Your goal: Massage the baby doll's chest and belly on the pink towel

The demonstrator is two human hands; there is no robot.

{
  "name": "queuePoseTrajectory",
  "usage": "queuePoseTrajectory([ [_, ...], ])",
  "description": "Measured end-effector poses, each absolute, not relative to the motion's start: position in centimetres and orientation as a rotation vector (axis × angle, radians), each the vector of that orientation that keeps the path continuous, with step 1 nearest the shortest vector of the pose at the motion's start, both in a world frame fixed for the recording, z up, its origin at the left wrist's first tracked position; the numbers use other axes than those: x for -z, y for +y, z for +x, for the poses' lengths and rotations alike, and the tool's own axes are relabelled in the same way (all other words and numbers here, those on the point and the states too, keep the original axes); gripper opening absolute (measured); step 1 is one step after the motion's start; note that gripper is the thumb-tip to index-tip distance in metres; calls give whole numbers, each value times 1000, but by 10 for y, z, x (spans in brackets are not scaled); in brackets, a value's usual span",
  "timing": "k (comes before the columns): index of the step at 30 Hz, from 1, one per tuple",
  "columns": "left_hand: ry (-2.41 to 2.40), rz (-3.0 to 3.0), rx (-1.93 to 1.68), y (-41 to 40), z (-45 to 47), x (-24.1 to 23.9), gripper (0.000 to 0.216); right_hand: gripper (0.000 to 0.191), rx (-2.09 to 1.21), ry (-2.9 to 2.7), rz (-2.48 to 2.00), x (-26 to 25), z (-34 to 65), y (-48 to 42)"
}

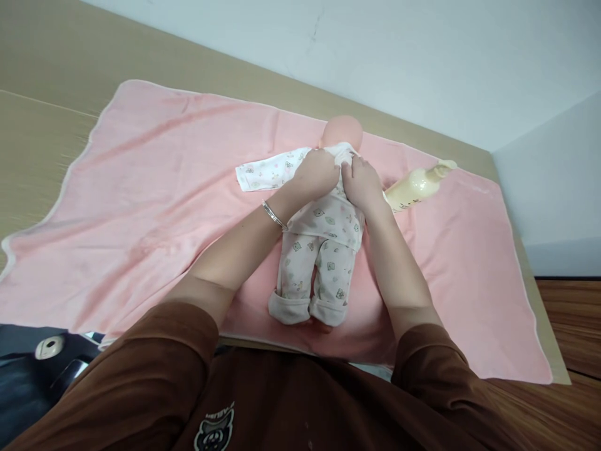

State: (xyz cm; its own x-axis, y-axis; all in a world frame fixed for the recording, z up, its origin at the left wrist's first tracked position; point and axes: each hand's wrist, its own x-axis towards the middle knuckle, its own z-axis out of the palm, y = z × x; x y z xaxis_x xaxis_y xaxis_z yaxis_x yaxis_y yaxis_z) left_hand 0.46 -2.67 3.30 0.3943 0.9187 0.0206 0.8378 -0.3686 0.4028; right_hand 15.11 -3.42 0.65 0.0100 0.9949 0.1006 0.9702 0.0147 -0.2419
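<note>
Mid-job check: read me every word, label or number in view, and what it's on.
None readable.
Bottle: dark lettering, too blurred to read.
Brown shirt: small letters above the badge, too blurred to read.
Doll's top and trousers: printed pictures, no legible words.

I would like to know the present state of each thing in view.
Bald plastic doll: lying, dressed.
White printed cloth top: one sleeve stretched sideways.
White printed cloth trousers: worn, cuffs turned up.
Pink cloth blanket: spread, creased.
Cream pump bottle: pump attached; upright or lying, unclear.
Round silver bracelet: worn, left forearm.
Left hand, right hand: on the top.
</note>
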Motion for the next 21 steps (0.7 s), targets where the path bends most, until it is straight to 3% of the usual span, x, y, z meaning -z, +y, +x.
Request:
queuePoseTrajectory([
  [8, 1610, 2118, -658, -10, 3, -9, 41, 55, -3, -2177, -2121, -32, 119, -68],
  [21, 1683, 2065, -718, -9, 6, 2, 43, 55, -244, -2101, -1977, -18, 154, -38],
])
